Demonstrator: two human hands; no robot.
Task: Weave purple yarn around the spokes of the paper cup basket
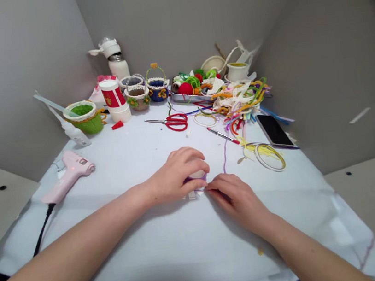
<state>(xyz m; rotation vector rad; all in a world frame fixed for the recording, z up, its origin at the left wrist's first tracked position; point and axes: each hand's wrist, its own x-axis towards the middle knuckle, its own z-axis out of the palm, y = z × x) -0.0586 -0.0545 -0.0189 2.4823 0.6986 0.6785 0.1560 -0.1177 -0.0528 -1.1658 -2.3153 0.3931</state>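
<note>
left hand (178, 172) grips small cup (198, 175) on white table (161, 251); right hand (238, 201) pinches purple yarn (224, 153) at cup's base. red scissors (175, 121) beyond, pink glue gun (68, 173) well apart.

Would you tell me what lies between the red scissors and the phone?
Head view: a thin ring and a slim red-tipped tool lie between scissors and phone.
</note>
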